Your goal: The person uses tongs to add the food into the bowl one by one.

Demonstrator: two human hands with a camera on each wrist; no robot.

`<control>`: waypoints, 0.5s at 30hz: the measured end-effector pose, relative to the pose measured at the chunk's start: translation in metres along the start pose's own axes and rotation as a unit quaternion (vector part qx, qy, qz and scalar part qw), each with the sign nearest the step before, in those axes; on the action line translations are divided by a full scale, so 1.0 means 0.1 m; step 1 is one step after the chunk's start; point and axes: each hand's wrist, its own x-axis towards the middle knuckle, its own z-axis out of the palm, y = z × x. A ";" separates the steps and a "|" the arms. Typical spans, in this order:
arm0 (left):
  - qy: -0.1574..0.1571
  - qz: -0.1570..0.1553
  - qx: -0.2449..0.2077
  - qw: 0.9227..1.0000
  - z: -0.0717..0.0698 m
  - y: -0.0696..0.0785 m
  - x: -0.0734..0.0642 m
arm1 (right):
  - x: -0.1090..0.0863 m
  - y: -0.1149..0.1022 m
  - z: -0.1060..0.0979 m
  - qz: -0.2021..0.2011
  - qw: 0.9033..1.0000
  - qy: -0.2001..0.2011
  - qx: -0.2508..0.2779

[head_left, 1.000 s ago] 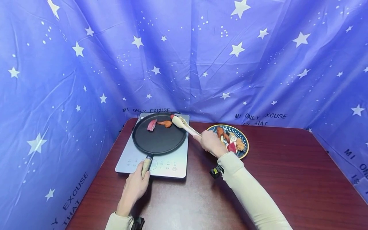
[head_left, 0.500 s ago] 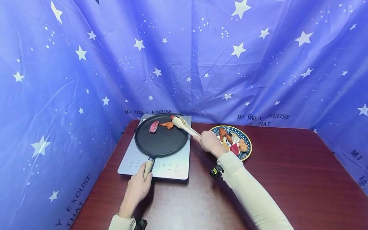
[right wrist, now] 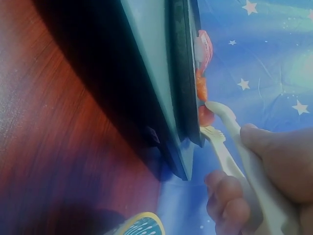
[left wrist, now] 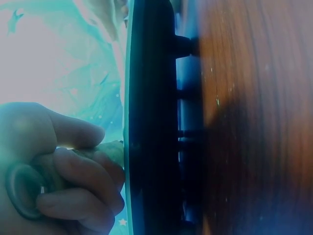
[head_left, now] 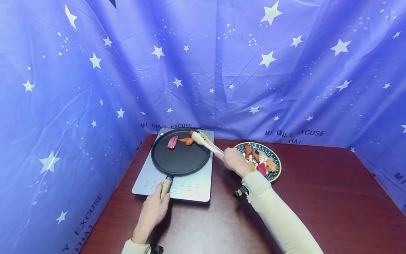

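Observation:
A flat black pan (head_left: 180,158) rests on a silver induction cooktop (head_left: 190,192). My left hand (head_left: 153,210) grips the pan's beige handle (head_left: 166,187), its fingers wrapped round it in the left wrist view. Cream tongs (head_left: 206,141) are held by my right hand (head_left: 236,160), thumb on one arm and fingers on the other. Between the tongs' tips is a rounded red food piece (right wrist: 206,116), at the pan's far right side. To its left on the pan lie an orange-brown chicken-like piece (head_left: 186,140) and a pink-and-white meat slice (head_left: 172,142).
A blue patterned plate (head_left: 277,164) with a yellow rim stands right of the cooktop, partly behind my right hand. It bears several food pieces, brown, red and tan. The dark red wooden table (head_left: 320,190) runs up to a blue star-printed curtain (head_left: 238,63).
The whole head view has shifted, so the scene sits slightly further right and lower. Both hands keep their holds, and the pieces on the pan look the same.

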 end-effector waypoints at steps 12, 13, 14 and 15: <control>0.001 -0.001 0.006 1.000 0.01 0.02 -0.01 | -0.11 0.10 -0.20 -0.006 1.000 0.022 0.007; 0.000 -0.002 0.007 1.000 0.01 0.02 -0.01 | -0.12 0.11 -0.24 -0.008 1.000 0.024 0.006; 0.000 -0.003 0.007 1.000 0.00 0.02 -0.01 | -0.14 0.13 -0.27 -0.010 1.000 0.026 0.008; -0.001 -0.004 0.007 1.000 0.00 0.02 -0.01 | -0.16 0.15 -0.30 -0.011 0.999 0.029 0.011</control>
